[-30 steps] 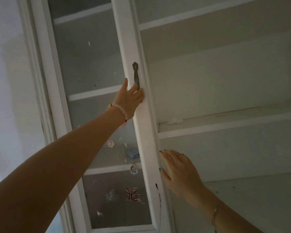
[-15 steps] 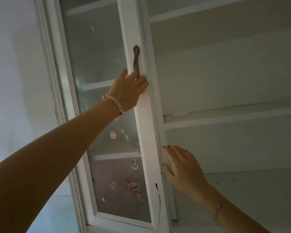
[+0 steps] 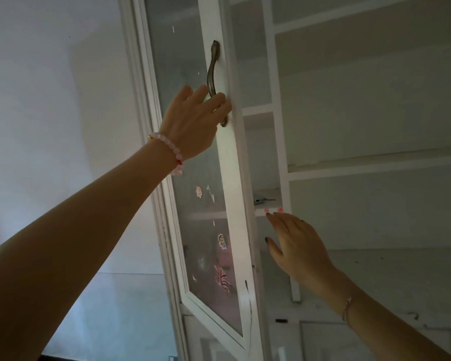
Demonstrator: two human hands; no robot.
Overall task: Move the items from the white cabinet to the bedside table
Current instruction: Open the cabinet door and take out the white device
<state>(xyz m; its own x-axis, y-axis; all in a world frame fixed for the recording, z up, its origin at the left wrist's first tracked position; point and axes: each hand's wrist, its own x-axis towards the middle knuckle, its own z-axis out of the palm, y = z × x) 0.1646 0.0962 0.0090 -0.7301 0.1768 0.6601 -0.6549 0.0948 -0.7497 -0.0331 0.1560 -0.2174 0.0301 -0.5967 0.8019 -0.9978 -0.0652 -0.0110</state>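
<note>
The white cabinet (image 3: 280, 105) has a glass door (image 3: 227, 178) with stickers, swung partly outward. My left hand (image 3: 193, 121) grips the door's metal handle (image 3: 212, 71), fingers curled round its lower part. My right hand (image 3: 297, 246) is raised with straight fingers just below a shelf edge inside the left compartment, touching nothing I can make out. On that shelf lies a small grey item (image 3: 261, 200), mostly hidden by the door frame.
The right-hand cabinet shelves (image 3: 375, 166) show nothing on them. A plain wall (image 3: 50, 100) fills the left. Lower cabinet doors (image 3: 323, 340) sit below. The open door stands between my two arms.
The glass door has swung outward under my left hand, revealing the left compartment and the grey item on its shelf. My right hand rose slightly toward that shelf.
</note>
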